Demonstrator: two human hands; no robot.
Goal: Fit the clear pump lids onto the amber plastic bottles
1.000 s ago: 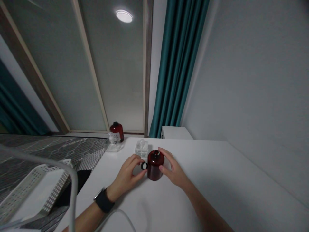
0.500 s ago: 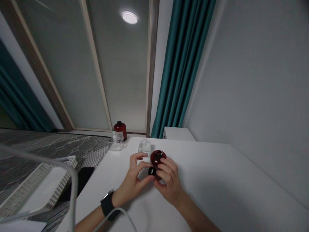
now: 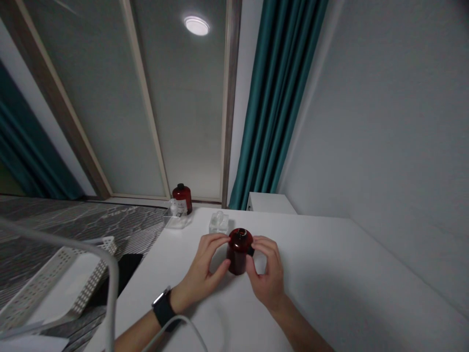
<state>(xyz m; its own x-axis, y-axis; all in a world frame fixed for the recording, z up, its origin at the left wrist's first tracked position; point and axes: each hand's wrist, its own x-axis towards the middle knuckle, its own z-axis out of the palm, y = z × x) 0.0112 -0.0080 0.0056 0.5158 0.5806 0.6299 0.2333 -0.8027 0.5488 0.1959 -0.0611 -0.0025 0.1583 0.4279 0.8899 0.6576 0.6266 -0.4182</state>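
A dark red-brown bottle (image 3: 237, 258) stands upright on the white table, its neck uncapped. My left hand (image 3: 205, 261) is curved round the bottle's left side, fingertips and thumb against it. On the other side my right hand (image 3: 269, 271) pinches a small black cap (image 3: 251, 251) between thumb and fingers, close beside the bottle. Part of the cap is hidden by the fingers. Just behind the bottle sits a clear glass piece (image 3: 219, 223) with a rounded top. A dark watch (image 3: 163, 308) is on my left wrist.
At the table's far left corner stand another red-brown bottle (image 3: 183, 198) with a black cap and a clear tray (image 3: 177, 222) holding a small clear item. A white perforated basket (image 3: 54, 288) lies left of the table. A pale cable (image 3: 112, 293) crosses the left foreground.
The black cap has passed from my left hand, at the bottle's front left, to my right hand on its right. My left hand has moved onto the bottle.
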